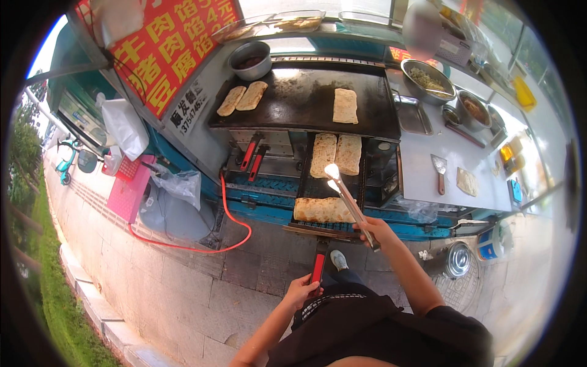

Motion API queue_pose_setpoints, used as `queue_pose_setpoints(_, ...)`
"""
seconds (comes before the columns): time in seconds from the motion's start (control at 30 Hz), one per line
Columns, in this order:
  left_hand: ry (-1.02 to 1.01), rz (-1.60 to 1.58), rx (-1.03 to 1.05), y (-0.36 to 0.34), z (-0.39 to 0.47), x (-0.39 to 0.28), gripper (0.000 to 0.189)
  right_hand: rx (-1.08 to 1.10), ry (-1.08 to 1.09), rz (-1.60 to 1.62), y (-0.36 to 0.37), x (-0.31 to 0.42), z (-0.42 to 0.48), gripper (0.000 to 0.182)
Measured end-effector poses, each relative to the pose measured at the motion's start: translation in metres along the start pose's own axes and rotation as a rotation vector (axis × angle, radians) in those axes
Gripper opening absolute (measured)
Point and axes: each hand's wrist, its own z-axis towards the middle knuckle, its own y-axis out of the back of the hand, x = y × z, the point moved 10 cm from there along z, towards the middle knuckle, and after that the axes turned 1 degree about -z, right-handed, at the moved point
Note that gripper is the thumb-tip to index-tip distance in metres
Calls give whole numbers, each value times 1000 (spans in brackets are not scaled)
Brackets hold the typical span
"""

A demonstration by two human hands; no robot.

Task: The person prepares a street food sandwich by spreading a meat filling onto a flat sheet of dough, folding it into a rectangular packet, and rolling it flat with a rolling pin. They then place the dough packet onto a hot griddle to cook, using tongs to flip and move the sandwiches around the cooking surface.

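My left hand (301, 291) grips the red-and-black handle (318, 269) of a pull-out baking tray (306, 188), which extends from beneath the griddle. In my right hand (379, 230) are metal tongs (351, 202), their tips over the tray's middle. Two browned flatbreads, a left one (323, 155) and a right one (349, 154), lie side by side at the tray's far end. A third flatbread (321, 210) lies crosswise at the near end, just left of the tongs. Whether the tongs touch any bread I cannot tell.
Above the tray, a flat griddle (302, 94) carries a pale flatbread (345, 106), two browned ones (242, 98) and a metal pot (250, 60). On the right, a worktop (417, 160) holds filling bowls (429, 81), a scraper (440, 173) and dough (467, 182). A red hose (238, 222) hangs left.
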Motion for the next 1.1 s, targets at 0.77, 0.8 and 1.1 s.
queue_pose_setpoints(0.77,-42,-85,-259,-99,264,-257,21,-655,418,-279,278,156,21,56)
queue_pose_setpoints(0.8,-53,-99,-216,-96,268,-256,24,-636,410,-287,277,157,26,57)
queue_pose_setpoints(1.1,-357,947,-350,-78,263,-296,31,-923,125,-815,310,216,125,82)
